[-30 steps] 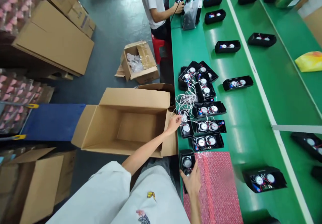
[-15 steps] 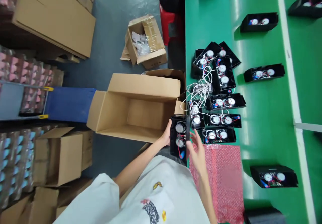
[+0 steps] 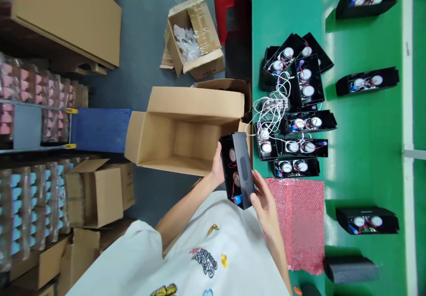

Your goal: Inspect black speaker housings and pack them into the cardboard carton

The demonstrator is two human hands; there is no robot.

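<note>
In front of my shirt I hold a black speaker housing (image 3: 244,167), tilted so its smooth outer side shows. Two round drivers, red wires and a blue part sit in its open inside. My left hand (image 3: 218,167) grips its left edge, most fingers hidden beneath. My right hand (image 3: 264,196) is closed on its right side, thumb near the lower corner. Just right of it lies a red bubble-wrap sheet (image 3: 301,225) on the green table (image 3: 286,3). An open cardboard box (image 3: 159,140) stands beyond my left hand.
Several open speaker housings (image 3: 297,167) crowd the table edge, with tangled white cables (image 3: 273,109) among them. More housings (image 3: 368,220) stand on the green surface farther right. On the floor are a smaller carton (image 3: 206,34) with plastic and a blue platform trolley (image 3: 101,129).
The speaker housing has been turned, so its outer side now faces up more. My right hand's fingers have come onto its right side. The view has shifted.
</note>
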